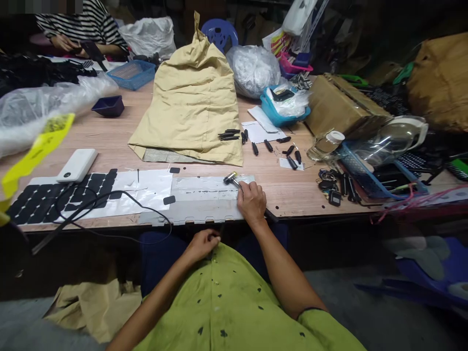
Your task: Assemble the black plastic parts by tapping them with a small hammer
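My right hand [252,201] is closed around the handle of a small hammer [230,178], whose metal head hangs over a grey-white board [197,183] at the table's front edge. Behind the hand, the dark end of the handle sticks out. My left hand [203,243] is in front of my body, just below the table edge. Its fingers are curled together, and what they hold, if anything, cannot be made out. On the board's left side lie small black patches [169,200]. A white sheet with rows of black pieces [87,195] is further left.
A white power bank [77,165] with a black cable [126,195] sits at left. Beige cloth [197,97] covers the middle back. Several black handle-like parts [268,146] are scattered right of it. A blue basket [380,187] is at right. Another person's hands [66,43] are at far left.
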`<state>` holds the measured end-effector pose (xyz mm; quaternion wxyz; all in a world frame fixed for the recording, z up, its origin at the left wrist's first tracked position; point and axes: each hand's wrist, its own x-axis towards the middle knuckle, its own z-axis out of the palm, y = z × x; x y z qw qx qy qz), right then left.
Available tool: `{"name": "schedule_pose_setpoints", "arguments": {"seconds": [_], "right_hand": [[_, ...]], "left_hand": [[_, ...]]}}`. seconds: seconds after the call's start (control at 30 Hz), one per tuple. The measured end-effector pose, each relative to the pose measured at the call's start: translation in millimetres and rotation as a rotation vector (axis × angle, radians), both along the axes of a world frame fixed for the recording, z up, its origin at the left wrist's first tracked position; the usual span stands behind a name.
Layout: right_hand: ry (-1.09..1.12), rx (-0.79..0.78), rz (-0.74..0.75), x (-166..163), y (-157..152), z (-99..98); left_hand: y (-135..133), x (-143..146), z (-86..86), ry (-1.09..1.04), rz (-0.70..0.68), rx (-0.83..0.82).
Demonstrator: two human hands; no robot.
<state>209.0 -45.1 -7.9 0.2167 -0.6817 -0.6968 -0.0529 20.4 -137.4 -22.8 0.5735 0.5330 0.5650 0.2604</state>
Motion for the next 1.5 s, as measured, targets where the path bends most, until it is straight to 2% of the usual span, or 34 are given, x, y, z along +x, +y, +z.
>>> {"name": "schedule_pose_setpoints", "arguments": {"seconds": [0.07, 0.13, 0.2, 0.23, 0.33, 0.4, 0.47, 0.53, 0.67, 0.83, 0.93, 1.03, 1.13, 1.23, 1.33, 1.43, 1.5], "right_hand": [[-0.004, 0.005, 0.004, -0.8, -0.5, 0.6], [-0.013, 0.005, 0.004, -1.6, -1.4, 1.7], [-0.027, 0.003, 0.003, -2.2, -2.4, 3.0], [-0.034, 0.003, 0.003, -2.5, -3.0, 3.7], [-0.045, 0.007, 0.009, -3.9, -4.1, 5.2], [-0.048, 0.015, 0.019, -5.4, -4.6, 5.9], [-0.051, 0.026, 0.023, -7.3, -5.2, 6.4], [-0.053, 0.035, 0.016, -9.3, -6.2, 6.9], [-0.060, 0.048, 0.013, -12.3, -9.4, 8.2], [-0.074, 0.041, 0.016, -12.7, -11.3, 8.5], [-0.082, 0.035, 0.021, -12.3, -10.4, 7.9], [-0.088, 0.034, 0.017, -12.0, -8.5, 7.1], [-0.083, 0.022, 0.008, -11.7, -6.6, 6.5], [-0.069, -0.004, -0.003, -11.0, -4.6, 5.9], [-0.059, -0.039, -0.010, -10.0, -1.8, 5.5], [-0.045, -0.067, -0.015, -8.3, 2.6, 5.7], [-0.025, -0.079, -0.016, -6.5, 5.1, 6.4]], "left_hand": [[5.2, 1.3, 28.6, -0.088, -0.227, -0.045], [23.6, 5.1, 56.1, -0.205, -0.412, -0.024], [58.3, 12.4, 75.4, -0.229, -0.373, 0.138], [81.2, 17.1, 80.8, -0.202, -0.279, 0.250], [162.0, 33.7, 82.3, 0.009, 0.048, 0.592], [214.6, 44.9, 77.2, 0.208, 0.165, 0.723], [257.4, 55.0, 72.0, 0.370, 0.184, 0.802], [287.1, 62.6, 68.2, 0.485, 0.138, 0.828], [311.7, 69.8, 64.8, 0.621, 0.049, 0.752], [309.9, 71.3, 68.8, 0.791, -0.046, 0.700], [301.5, 67.1, 77.6, 0.780, -0.017, 0.705], [277.5, 54.0, 89.1, 0.622, 0.125, 0.713], [230.7, 32.2, 93.3, 0.375, 0.196, 0.666], [174.8, 10.1, 80.2, 0.292, 0.168, 0.631], [134.9, -3.9, 53.4, 0.336, 0.096, 0.604], [120.2, -7.8, 28.4, 0.416, 0.049, 0.654], [119.8, -7.2, 18.9, 0.455, 0.021, 0.717]]}}
